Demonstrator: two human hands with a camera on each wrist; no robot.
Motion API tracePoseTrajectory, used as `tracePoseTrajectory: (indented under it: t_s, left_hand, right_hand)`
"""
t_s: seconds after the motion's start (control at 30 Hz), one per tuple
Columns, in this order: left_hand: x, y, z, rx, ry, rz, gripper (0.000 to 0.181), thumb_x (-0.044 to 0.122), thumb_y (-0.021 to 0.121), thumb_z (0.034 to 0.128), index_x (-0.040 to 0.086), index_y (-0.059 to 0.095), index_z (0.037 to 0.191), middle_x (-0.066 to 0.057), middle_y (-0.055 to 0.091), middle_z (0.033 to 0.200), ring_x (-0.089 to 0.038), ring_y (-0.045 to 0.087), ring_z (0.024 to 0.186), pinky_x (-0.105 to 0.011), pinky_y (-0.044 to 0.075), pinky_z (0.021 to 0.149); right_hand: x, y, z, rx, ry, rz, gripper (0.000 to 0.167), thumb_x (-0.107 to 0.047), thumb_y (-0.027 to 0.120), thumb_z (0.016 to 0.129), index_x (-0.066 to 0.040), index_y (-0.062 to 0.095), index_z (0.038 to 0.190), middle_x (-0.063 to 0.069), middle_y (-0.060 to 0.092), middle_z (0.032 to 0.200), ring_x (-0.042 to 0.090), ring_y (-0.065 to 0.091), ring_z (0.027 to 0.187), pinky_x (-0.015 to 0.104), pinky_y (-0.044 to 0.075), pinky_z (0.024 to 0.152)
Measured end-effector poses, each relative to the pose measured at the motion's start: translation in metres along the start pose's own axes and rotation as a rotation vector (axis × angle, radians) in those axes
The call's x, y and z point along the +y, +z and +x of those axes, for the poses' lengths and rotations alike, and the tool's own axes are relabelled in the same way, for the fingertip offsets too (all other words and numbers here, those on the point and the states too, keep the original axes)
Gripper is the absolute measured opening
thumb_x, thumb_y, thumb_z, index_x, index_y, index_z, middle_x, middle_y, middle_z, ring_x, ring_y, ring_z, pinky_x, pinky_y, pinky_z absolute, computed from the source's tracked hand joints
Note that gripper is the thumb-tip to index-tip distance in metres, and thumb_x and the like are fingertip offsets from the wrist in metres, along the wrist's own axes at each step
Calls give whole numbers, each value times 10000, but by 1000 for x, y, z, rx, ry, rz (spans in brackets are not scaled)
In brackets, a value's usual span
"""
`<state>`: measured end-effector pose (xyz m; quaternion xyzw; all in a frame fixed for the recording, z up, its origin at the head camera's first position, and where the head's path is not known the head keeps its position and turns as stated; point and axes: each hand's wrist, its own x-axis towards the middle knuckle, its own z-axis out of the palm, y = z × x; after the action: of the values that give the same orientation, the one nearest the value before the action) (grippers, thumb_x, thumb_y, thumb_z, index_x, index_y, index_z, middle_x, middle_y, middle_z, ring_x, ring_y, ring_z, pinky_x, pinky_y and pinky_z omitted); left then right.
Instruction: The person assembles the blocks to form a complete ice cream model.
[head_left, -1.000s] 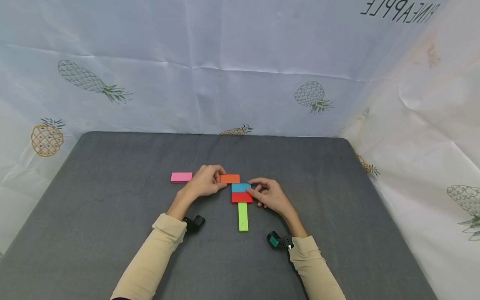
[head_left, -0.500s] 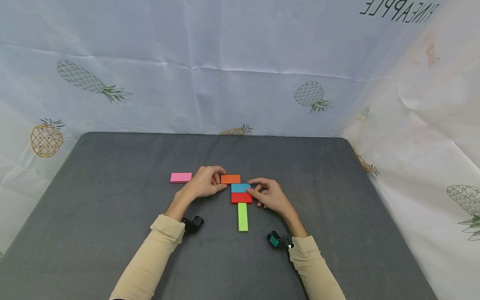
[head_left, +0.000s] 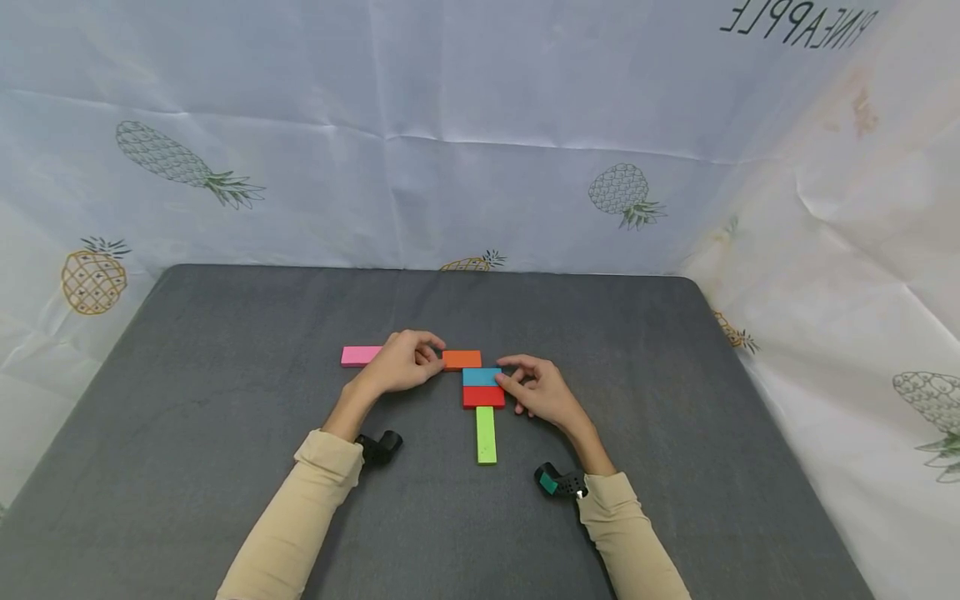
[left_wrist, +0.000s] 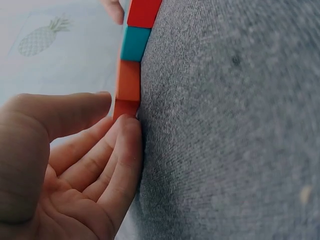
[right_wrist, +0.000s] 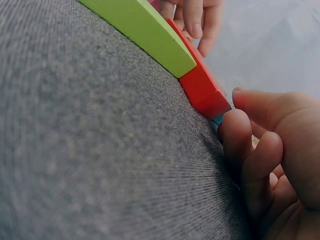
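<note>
In the head view the left hand [head_left: 405, 361] is at the left end of the orange block [head_left: 462, 359], its thumb apart from the block in the left wrist view, its fingertips by the block's end. The right hand [head_left: 543, 390] has its thumb tip at the right end of the blue block [head_left: 482, 377], its other fingers loosely bent. Directly below the blue block lies the red block [head_left: 483, 397], and the green block [head_left: 486, 435] extends downward from it. Orange meets blue at a corner, offset left. Part of the pink block [head_left: 360, 357] is hidden behind the left hand.
A dark grey cloth covers the table [head_left: 187, 417]. Behind it and at the right hangs a pale curtain [head_left: 480, 200] printed with pineapples. Both wrists wear small black devices, the left one [head_left: 380, 447] and the right one [head_left: 561, 481], close above the tabletop.
The left hand has shifted slightly left, away from the orange block, and now covers the pink block's right end. The right hand and the blocks look nearly unmoved.
</note>
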<state>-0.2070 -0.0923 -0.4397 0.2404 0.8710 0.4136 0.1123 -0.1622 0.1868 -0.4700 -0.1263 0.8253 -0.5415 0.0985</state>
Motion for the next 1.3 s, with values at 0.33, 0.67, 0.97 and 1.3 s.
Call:
tracePoseTrajectory:
  t_s: [0.33,0.67,0.97,1.3]
  left_hand:
    - [2,2,3,3,4,5,265,94,706,933,-37,705,1164,-117,745,917,-139,698,773,-346,585,791]
    - [9,7,8,-3,1,-3,277,114,719,930,-32,712,1166,-118,746,917,-144,705,782,-360,598,804]
    - [10,11,12,-11,-16,-28,287,109,714,933,-28,706,1186,-115,733,920,-129,680,772,-339,583,799]
    - [10,18,14,-9,-23,-42,297,106,690,945,-28,695,1210,-122,734,928,-123,668,755,-308,561,764]
  right_hand:
    - [0,0,0,9,-6,-10,323,-136,664,1000,-8,655,1296,213,687,820,70,589,477,250,470,432]
    - [-3,1,0,17,10,-10,346,-142,682,989,-12,655,1309,234,711,856,65,580,473,236,461,437]
    - [-6,1,0,20,30,-22,349,-88,662,993,62,638,1307,287,724,862,59,559,456,227,450,435]
    - [-41,0,-11,39,45,1,313,-51,665,979,110,659,1247,272,687,730,88,565,460,244,457,440]
